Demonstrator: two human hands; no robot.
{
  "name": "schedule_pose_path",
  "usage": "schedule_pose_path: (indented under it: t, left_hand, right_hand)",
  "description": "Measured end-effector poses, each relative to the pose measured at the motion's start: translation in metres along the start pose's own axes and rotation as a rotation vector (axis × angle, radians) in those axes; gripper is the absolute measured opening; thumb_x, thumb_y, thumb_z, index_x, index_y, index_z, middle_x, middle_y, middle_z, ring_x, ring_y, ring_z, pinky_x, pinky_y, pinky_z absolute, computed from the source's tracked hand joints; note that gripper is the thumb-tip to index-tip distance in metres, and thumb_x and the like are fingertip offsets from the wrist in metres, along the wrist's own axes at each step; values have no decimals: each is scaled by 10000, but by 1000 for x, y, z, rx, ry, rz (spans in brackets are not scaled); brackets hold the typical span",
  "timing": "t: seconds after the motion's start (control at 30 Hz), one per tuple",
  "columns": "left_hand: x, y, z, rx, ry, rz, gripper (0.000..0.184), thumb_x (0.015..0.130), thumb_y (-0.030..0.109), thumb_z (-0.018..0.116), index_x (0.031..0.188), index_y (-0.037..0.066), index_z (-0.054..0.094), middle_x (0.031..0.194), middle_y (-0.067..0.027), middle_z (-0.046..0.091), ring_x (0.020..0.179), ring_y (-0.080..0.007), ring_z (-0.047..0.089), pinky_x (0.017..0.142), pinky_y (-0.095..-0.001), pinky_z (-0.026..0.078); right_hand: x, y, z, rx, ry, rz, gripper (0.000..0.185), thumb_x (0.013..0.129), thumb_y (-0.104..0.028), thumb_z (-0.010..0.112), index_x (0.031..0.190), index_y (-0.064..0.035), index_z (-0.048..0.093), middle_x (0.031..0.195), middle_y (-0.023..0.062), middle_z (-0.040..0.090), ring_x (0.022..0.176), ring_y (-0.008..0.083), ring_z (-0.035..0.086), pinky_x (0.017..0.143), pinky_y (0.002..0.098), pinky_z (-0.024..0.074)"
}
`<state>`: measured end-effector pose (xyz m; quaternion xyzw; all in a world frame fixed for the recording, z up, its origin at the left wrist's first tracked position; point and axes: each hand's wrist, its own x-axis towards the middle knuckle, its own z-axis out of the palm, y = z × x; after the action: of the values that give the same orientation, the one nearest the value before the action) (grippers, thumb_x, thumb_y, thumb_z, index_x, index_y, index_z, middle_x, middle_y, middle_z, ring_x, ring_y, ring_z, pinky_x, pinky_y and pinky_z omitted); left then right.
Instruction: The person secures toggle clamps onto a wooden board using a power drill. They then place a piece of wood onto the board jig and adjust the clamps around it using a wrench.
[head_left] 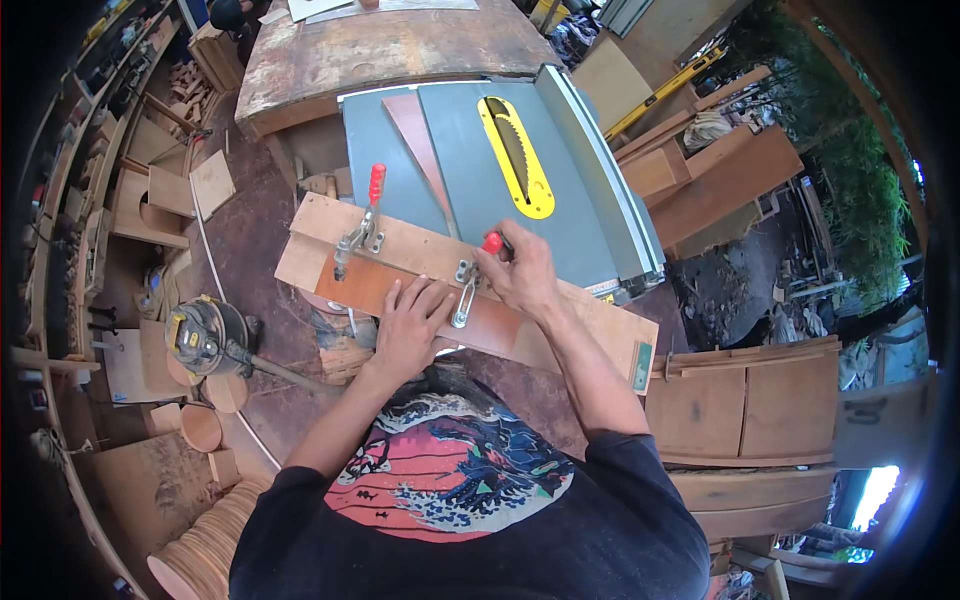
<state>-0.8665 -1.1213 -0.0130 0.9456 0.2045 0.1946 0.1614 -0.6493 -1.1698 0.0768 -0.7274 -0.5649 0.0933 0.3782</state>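
Note:
A light plywood jig (590, 312) lies across the near edge of the table saw (385, 165), carrying two toggle clamps. The left toggle clamp (345, 250) has its red handle standing up. My right hand (522, 268) is wrapped round the red handle of the right toggle clamp (464, 305). A reddish-brown wooden board (362, 284) rests on the jig under the clamps. My left hand (412, 318) lies on that board with fingers stretched out, between the two clamps. The exact contact of the right clamp's tip is hard to make out.
Beyond the jig, a saw blade (515, 150) shows in a yellow insert (540, 205), with a rip fence (605, 180) to its right. A tapered wood strip (415, 145) lies on the saw top. A shop vacuum (207, 335) stands at left, near stacked wooden discs (205, 540).

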Motion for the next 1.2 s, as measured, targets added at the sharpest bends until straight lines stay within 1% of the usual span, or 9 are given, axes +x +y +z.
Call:
schedule_pose_path:
  t: [0.07,0.33,0.47,0.73,0.83,0.93,1.03,1.17,1.2]
  left_hand:
    - [1,0,0,19,-4,1,748,711,345,875,1364,86,619,1458,-86,527,1422,-331,426,1170,-618,300]
    - [21,3,-18,-46,-119,6,758,693,372,894,1343,85,631,1411,-113,537,1360,-372,457,1150,-606,332]
    - [15,1,-18,-129,33,48,749,730,387,871,1362,71,623,1316,-162,595,1323,-412,475,1137,-570,341]
    - [17,5,21,-384,101,-102,678,817,304,811,1404,38,598,1126,-174,696,1164,-376,606,1177,-563,299]
    - [17,5,24,-427,191,-63,611,870,252,806,1403,21,615,1008,-129,737,1023,-274,691,1116,-490,411]
    - [19,22,26,-1187,167,-431,580,898,200,802,1411,11,608,989,-129,762,918,-185,710,953,-371,531]
    - [33,26,10,-1042,228,-322,541,934,152,779,1410,-27,594,1006,-134,768,873,-122,690,796,-284,556]
    - [40,32,-2,-1263,212,-383,498,968,117,737,1401,-72,578,1031,-134,760,864,-128,690,788,-271,554]
    - [40,34,-5,-1256,194,-421,487,976,109,727,1395,-86,574,1048,-136,758,870,-130,693,781,-265,560]
  right_hand:
    - [-3,-2,-3,13,-29,25,252,844,-191,783,909,-23,607,794,210,635,746,441,634,643,479,484]
    - [-2,0,-10,59,-83,28,248,865,-228,777,900,-27,636,807,205,641,770,445,633,668,484,484]
    - [3,-5,-20,55,-20,-93,235,893,-249,771,943,-28,707,824,195,668,784,415,662,686,479,494]
    - [23,7,-14,126,-120,152,278,970,-273,705,970,4,727,740,177,702,741,343,713,735,426,537]
    - [37,18,-9,168,-117,221,298,987,-284,682,959,9,727,740,185,701,753,331,720,745,418,540]
    - [44,26,-9,137,-146,272,301,989,-281,673,983,16,719,787,205,706,798,339,721,766,430,540]
    - [41,30,-8,51,-126,270,295,977,-254,665,1048,31,700,893,247,711,874,383,710,801,467,535]
    - [17,36,-29,-128,-176,57,320,943,-128,619,1205,49,664,1031,302,696,965,456,679,848,524,522]
    - [7,34,-36,-134,-179,-2,343,942,-109,616,1251,34,655,1008,265,703,948,442,685,842,506,529]
